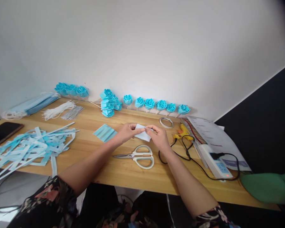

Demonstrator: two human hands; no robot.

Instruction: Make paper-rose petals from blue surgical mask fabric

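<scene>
Between my two hands is a small piece of white fabric (143, 135), pinched at its upper edge above the wooden table (85, 161). My left hand (129, 132) grips its left side with thumb and fingers. On the other side, my right hand (157, 135) pinches it, thumb close to the left thumb. Left of my hands lies a pleated light-blue piece of mask fabric (105, 133). White-handled scissors (135, 156) rest just below my hands, their blades pointing left.
Blue fabric flowers (149, 104) line the wall. Left are strips (38, 147), face masks (33, 106), white cords (58, 110), grey wires (72, 112) and a phone (4, 133). Right are a wire coil (166, 122), yellow glue gun (182, 132), power strip (215, 162) and paper sheet (209, 136).
</scene>
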